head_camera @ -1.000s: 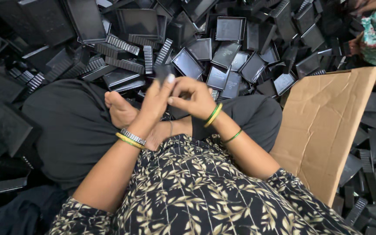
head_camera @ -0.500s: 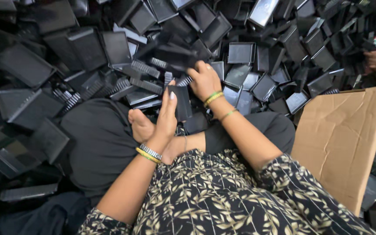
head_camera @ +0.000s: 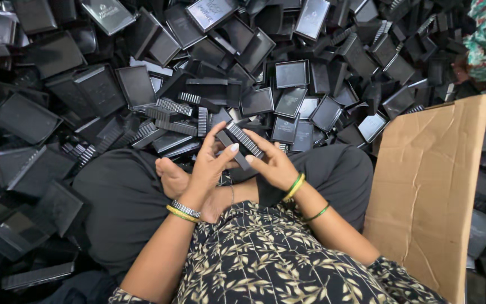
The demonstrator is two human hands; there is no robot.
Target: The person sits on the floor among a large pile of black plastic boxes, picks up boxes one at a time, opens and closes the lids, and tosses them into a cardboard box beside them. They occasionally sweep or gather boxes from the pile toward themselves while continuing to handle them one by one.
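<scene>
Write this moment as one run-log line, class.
left hand: holds ribbed black part | right hand: holds same part | around: black trays, cardboard box

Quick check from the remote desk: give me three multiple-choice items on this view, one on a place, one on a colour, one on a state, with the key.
1. Where does the cardboard box stand?
A. At the person's right
B. At the person's left
C. On the person's lap

2. What colour are the heaped plastic trays?
A. White
B. Black
C. Red

3. How is the small ribbed black part held?
A. Lying loose on the heap
B. Held in the left hand alone, right hand away
C. Held between both hands

Key:
1 A, the box fills the right side of the view beside the right arm.
2 B, the pile is black all over.
3 C, the left hand and right hand both touch it above the lap.
</scene>
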